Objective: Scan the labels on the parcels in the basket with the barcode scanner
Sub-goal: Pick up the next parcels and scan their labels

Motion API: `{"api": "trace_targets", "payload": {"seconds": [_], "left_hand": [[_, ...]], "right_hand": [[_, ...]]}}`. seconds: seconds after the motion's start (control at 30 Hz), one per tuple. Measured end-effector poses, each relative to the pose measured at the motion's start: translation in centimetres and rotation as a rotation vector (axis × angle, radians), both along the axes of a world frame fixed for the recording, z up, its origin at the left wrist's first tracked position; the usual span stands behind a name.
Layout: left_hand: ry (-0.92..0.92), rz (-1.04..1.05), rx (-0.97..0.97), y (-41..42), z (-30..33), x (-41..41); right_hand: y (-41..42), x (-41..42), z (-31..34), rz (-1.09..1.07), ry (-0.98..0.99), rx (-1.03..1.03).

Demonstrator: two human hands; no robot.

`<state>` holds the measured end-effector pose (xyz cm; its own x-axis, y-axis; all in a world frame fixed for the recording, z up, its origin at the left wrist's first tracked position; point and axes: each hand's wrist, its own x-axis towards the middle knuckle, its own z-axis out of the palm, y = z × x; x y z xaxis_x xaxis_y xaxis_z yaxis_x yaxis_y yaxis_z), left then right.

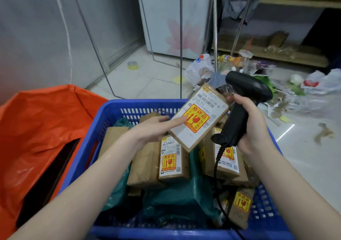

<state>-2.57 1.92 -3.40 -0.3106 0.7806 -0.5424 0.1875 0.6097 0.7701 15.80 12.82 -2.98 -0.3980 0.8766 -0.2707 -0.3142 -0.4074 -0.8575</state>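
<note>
Above the blue plastic basket (140, 104), my left hand (155, 130) holds up a brown parcel (201, 117), thumb pressed on its white label with the yellow-red fragile sticker. My right hand (252, 129) grips the handle of the black barcode scanner (241, 99). The scanner's head sits just right of and behind the raised parcel's top end, and its cable drops into the basket. In the basket lie several more brown labelled parcels (171, 162) (227, 162) (239, 206) and dark green plastic bags (175, 199).
An orange bag (36, 129) stands open against the basket's left side. Plastic bags and litter (258, 68) are strewn over the tiled floor at the right. A tape roll (132, 65) lies on the floor beyond thin metal rack legs (180, 36) and a white cabinet (166, 18).
</note>
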Motion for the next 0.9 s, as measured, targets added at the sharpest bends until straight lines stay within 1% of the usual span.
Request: {"api": "trace_targets", "payload": {"seconds": [0.1, 0.27, 0.47, 0.53, 0.63, 0.7, 0.8, 0.9], "left_hand": [[0.007, 0.012, 0.019, -0.9, -0.3, 0.9], [-0.015, 0.009, 0.058, -0.8, -1.5, 1.8], [-0.083, -0.008, 0.167, 0.1, -1.5, 1.9], [-0.122, -0.022, 0.208, 0.3, -1.3, 1.9], [-0.129, -0.006, 0.243, 0.5, -0.9, 2.0], [-0.131, 0.045, 0.265, 0.6, -0.8, 2.1], [-0.185, 0.184, 0.326, 0.7, -0.6, 2.0], [-0.190, 0.272, 0.361, 0.8, -0.4, 2.0]], "right_hand": [[-0.6, 0.5, 0.6, 0.004, 0.029, 0.032], [-0.8, 0.7, 0.8, 0.006, 0.016, 0.069], [0.0, 1.1, 1.6, 0.028, -0.015, 0.114], [0.0, 1.1, 1.9, 0.029, 0.001, 0.121], [-0.1, 0.9, 2.2, 0.050, 0.009, 0.137], [-0.3, 0.7, 2.2, 0.068, 0.012, 0.143], [-0.4, 0.6, 2.3, 0.078, -0.007, 0.149], [-0.5, 0.4, 2.4, 0.130, -0.006, 0.102]]}}
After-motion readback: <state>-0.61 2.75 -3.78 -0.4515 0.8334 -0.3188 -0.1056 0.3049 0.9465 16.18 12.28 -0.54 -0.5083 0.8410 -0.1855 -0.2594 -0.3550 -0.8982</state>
